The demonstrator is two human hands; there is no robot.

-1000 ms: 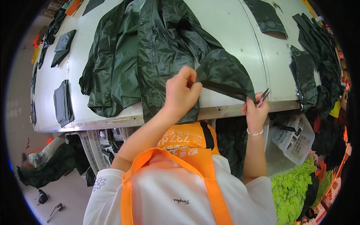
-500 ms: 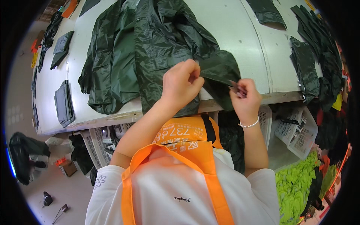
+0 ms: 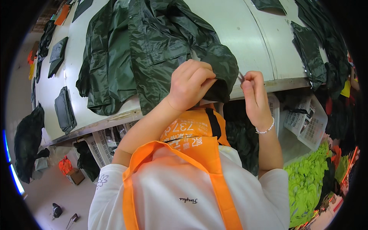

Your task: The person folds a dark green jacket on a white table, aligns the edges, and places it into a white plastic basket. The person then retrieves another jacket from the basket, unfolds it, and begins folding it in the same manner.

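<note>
A dark green shiny jacket (image 3: 161, 46) lies spread across the white table and hangs a little over its near edge. My left hand (image 3: 193, 83) is closed on the jacket's sleeve end, holding its cuff up off the table edge. To the right of the cuff, my right hand (image 3: 255, 96) is closed round small thread snips (image 3: 241, 76). Only their thin tip shows past my fingers, pointing up toward the sleeve and apart from it.
Folded dark garments (image 3: 66, 109) lie on the left of the white table (image 3: 245, 42), more (image 3: 309, 57) on the right. Beneath its edge stand white plastic baskets (image 3: 306, 126). Lime-green fabric (image 3: 310, 184) is heaped at lower right; a cardboard box (image 3: 75, 176) sits at lower left.
My right hand with the snips has moved slightly up, away from the sleeve. The stretched sleeve end has drawn in and now bunches by my left hand, which shifted slightly right.
</note>
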